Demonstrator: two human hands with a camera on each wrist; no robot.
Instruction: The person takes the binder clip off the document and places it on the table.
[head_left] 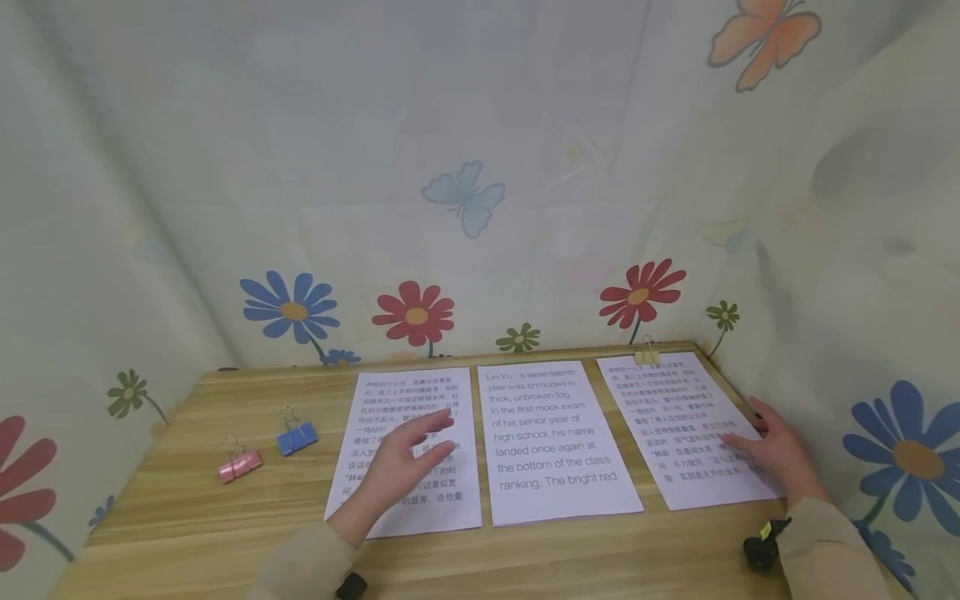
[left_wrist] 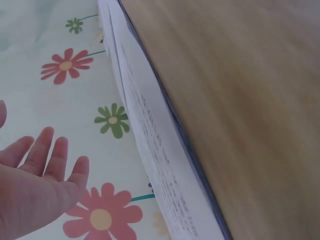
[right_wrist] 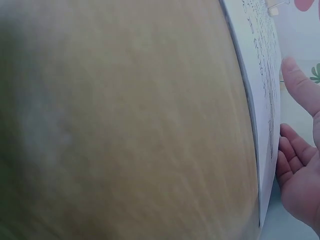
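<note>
Three printed papers on a wooden desk, seen from above your two hands. The left paper and the middle paper lie flat side by side with a narrow gap between them, and no clip shows on either; the right paper, slanted at the far right corner, bears a yellow clip at its far edge, handles upright. Your left hand hovers above the left paper with its fingers spread and nothing in them. Your right hand is at the right edge of the right paper, thumb out over the print and the other fingers loosely bent, with no grip to be seen; whether they touch the edge you cannot tell. Note the likely faults. Should your right fingers press or drag on one side, the right paper could swing about its clip, or its unclipped near edge could fan out. That corner leaves little room before the patterned cloth, so the upright handles could catch there. Should your left palm brush downward, the left paper, with no clip in sight, could slide against the middle paper and overlap it. The blue clip and the pink clip lie loose to the left; a sweeping sleeve might knock either askew.
</note>
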